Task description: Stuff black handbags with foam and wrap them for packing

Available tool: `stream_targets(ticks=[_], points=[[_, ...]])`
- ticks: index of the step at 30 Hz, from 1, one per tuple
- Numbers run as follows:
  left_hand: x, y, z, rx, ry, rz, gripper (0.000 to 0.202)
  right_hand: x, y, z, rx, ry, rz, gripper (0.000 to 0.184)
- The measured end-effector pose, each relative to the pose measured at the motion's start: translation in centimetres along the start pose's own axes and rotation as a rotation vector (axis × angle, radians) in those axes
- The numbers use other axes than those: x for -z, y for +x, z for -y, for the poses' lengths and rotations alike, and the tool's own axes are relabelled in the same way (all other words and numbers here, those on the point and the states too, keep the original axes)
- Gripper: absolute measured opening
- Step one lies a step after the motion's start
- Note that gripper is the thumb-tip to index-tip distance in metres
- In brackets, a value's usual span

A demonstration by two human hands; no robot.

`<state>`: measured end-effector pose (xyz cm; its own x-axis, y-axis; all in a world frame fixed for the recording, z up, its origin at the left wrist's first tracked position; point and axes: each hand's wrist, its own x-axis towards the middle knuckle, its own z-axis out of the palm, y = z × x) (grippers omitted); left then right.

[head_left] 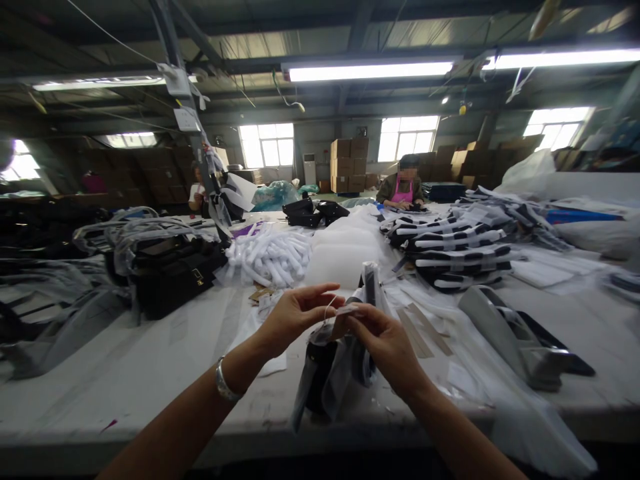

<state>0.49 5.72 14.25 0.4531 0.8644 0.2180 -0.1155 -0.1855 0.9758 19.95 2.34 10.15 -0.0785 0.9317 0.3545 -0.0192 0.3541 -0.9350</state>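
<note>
A black bag [320, 377], partly covered in pale translucent wrapping, stands on the table edge in front of me. Above its top, both hands meet. My left hand [295, 317] pinches a thin white string [327, 308] between thumb and fingers; its loop hangs toward the bag. My right hand [380, 337] is closed on a small brown tag-like piece [340, 327] with clear film around it. The fingertips of the two hands nearly touch. A wrapped strip [370, 283] rises upright behind the right hand. Exactly how the string joins the brown piece is too small to tell.
Left stands a finished black bag [173, 273]. White rolled tubes [273, 257] pile up beyond my hands, beside stacked white foam sheets [345, 247]. Wrapped black pieces [450, 250] and a grey bag part [515, 333] lie right. Across the table sits a person [403, 190].
</note>
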Motion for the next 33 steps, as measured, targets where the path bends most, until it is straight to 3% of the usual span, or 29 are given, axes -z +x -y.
stream_targets(ticks=[3,6,11,14,17,19,22,25,28,30,33], points=[[-0.2,-0.1,-0.4,-0.011,-0.010,0.036,0.052,-0.3,0.5,0.7,-0.023,0.032,0.026,0.039],[-0.7,-0.2,-1.0,-0.017,0.022,0.090,0.055,-0.3,1.0,1.7,-0.010,-0.080,0.052,0.050],[-1.0,-0.2,-2.9,-0.153,0.412,0.140,0.055,-0.1,1.7,3.0,0.009,-0.196,0.128,0.076],[-0.9,-0.3,-4.0,-0.242,0.657,0.189,0.057,0.1,2.0,3.4,-0.056,-0.054,0.198,0.081],[-1.0,-0.7,-4.4,-0.312,0.800,0.195,0.059,0.3,1.7,3.6,-0.204,0.245,0.267,0.088],[-1.4,-1.2,-4.3,-0.355,0.869,0.168,0.057,0.4,1.4,3.6,-0.303,0.436,0.218,0.084],[-2.0,-2.0,-3.8,-0.390,0.934,0.078,0.057,0.2,0.6,3.2,-0.414,0.645,0.043,0.065],[-2.2,-2.8,-3.3,-0.337,0.921,-0.039,0.054,-0.1,-0.1,2.5,-0.465,0.729,-0.071,0.048],[-1.7,-3.0,-3.2,-0.177,0.753,-0.126,0.054,-0.2,-0.6,1.7,-0.333,0.529,-0.094,0.041],[-1.2,-2.9,-3.3,-0.076,0.606,-0.174,0.059,-0.1,-0.8,1.1,-0.155,0.303,-0.065,0.037],[-0.8,-2.8,-3.8,-0.029,0.473,-0.212,0.066,0.0,-1.3,0.3,0.131,-0.056,-0.047,0.028]])
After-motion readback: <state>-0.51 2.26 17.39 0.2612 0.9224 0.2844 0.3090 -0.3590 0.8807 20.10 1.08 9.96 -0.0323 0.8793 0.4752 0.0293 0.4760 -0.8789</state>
